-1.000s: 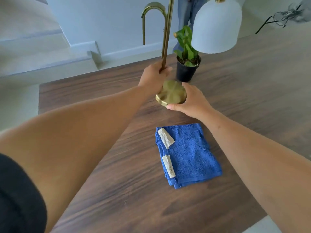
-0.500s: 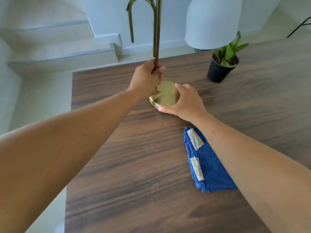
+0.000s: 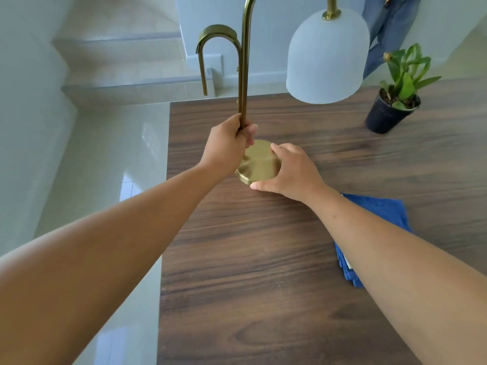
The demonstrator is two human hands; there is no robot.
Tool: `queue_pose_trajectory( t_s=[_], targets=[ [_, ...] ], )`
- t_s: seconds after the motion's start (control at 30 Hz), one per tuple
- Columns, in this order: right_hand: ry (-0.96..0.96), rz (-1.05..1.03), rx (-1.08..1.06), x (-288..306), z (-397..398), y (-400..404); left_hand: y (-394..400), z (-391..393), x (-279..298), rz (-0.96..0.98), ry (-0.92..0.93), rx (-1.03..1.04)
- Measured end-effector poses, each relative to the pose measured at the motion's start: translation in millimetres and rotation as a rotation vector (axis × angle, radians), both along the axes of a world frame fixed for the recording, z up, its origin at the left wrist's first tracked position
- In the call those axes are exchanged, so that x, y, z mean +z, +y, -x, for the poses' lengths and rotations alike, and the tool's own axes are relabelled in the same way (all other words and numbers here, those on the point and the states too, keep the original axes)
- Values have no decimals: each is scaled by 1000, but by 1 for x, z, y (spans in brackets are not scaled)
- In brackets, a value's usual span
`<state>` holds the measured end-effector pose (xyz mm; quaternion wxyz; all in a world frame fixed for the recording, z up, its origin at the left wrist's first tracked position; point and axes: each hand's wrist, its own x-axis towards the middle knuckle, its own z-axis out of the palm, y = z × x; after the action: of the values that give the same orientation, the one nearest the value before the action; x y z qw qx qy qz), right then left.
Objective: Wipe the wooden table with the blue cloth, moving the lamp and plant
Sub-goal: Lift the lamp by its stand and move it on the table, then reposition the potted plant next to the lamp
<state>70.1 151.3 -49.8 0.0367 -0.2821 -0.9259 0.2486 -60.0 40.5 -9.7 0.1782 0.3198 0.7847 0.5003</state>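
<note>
Wooden table [image 3: 263, 259]: lamp [image 3: 259, 164] stands near its left edge. 2 hands steady it, likely against tipping: left hand [image 3: 226, 151] grips the stem, right hand [image 3: 292, 172] cups the base. Plant [image 3: 395, 101] far right; blue cloth [image 3: 379, 214] under the right forearm.

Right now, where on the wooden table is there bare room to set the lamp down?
Bare wood lies on the near-left stretch of the table, between its left edge and the blue cloth, and between the lamp base and the potted plant. It is crowded around the base, where both hands hold the lamp.
</note>
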Motion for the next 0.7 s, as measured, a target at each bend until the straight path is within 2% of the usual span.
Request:
queue_pose_trajectory(
  t_s=[0.27, 0.4, 0.47, 0.7],
  targets=[
    [59, 37, -34, -2, -21, 5, -4, -8, -4, 57, -37, 93],
    [99, -18, -103, -2, -59, 23, -15, -37, -24, 46, 54, 403],
    [122, -93, -147, -4, -82, 35, -18, -59, -30, 16, 44, 505],
    [93, -124, -348, -12, -153, 74, 39, -100, -35, -19, 135, 141]
  ],
)
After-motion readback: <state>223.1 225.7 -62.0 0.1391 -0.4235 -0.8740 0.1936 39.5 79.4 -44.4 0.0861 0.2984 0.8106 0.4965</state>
